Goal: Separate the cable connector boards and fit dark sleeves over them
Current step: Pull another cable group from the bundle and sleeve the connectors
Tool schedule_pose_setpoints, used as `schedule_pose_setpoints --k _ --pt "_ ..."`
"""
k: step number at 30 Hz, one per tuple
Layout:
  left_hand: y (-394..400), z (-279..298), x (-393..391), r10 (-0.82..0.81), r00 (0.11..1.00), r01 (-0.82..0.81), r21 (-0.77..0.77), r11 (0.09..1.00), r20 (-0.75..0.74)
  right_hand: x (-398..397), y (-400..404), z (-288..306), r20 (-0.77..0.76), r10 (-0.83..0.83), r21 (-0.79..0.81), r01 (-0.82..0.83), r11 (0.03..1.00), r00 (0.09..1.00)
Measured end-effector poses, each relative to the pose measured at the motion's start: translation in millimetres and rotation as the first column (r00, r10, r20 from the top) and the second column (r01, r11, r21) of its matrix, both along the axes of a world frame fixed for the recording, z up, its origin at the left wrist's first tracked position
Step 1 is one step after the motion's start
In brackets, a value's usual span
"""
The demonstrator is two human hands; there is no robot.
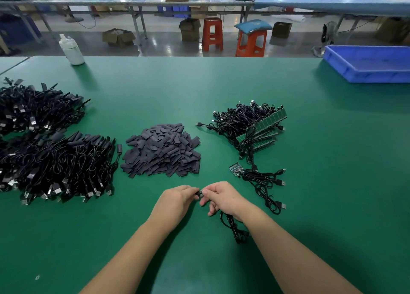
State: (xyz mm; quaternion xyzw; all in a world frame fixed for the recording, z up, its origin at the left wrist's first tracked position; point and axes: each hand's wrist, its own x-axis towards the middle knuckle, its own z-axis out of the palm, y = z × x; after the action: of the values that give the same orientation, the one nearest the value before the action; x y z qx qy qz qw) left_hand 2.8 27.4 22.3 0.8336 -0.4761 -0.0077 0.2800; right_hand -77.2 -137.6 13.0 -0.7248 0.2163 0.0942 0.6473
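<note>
Fingers [192, 190] of both hands hide a small dark piece [199, 194].

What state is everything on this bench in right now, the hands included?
Left hand: pinching a small dark piece together with the right.
Right hand: pinching the same piece; black cable trails beneath it.
Sleeve pile: loose heap, untouched.
Board strips with cables: boards joined in rows.
Small board strip: lying flat, cables attached.
Cable piles: heaped at left.
Blue tray: nothing visible inside.
White bottle: upright.
</note>
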Motion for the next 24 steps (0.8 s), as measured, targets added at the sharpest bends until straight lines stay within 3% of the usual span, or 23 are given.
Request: schedule_pose_setpoints --k 8,15,24 --pt "-12.3 -4.9 0.5 -0.017 0.995 -0.015 0.299 0.954 0.102 -3.7 3.9 6.5 0.004 0.023 -0.075 -0.023 0.997 1.000" --pt "-24.6 -0.3 -4.3 -0.081 0.971 -0.031 0.456 0.889 0.224 -1.7 2.1 1.8 0.012 0.009 -0.065 -0.008 0.998 1.000" --pt "-18.9 6.7 2.6 -0.021 0.973 -0.083 0.433 0.897 0.230 0.9 -0.7 -5.2 0.040 -0.154 0.115 0.149 0.982 0.987"
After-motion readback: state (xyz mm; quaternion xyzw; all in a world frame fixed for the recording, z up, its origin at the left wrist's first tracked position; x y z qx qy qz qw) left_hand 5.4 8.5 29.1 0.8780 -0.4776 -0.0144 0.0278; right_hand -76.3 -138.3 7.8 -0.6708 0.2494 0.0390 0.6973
